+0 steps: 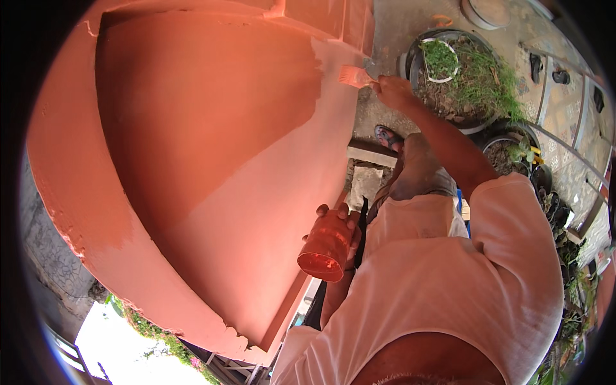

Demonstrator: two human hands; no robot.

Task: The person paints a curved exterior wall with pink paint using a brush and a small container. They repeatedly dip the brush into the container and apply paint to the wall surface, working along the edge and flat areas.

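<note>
My left hand [355, 230] holds a paint container [325, 245], a red-coated cylindrical pot with its open mouth showing. Reddish-orange paint coats its inside. The handle of a flat paintbrush [355, 76] is gripped in my right hand [392, 91]. Its bristles are covered in orange paint and lie close to the wall's lower edge; whether they touch it I cannot tell. Before me stands a wall [260, 192] with a darker orange painted area [207, 106] and a paler pinkish area [260, 231], divided by an uneven edge.
A raised orange border [72, 183] frames the wall. Beside my right arm sits a large round planter [409, 57] with soil and grass. A second planter [498, 139] stands near my right elbow. My sandalled foot [389, 137] rests by a low ledge [373, 156]. Metal bars [581, 113] lie beyond.
</note>
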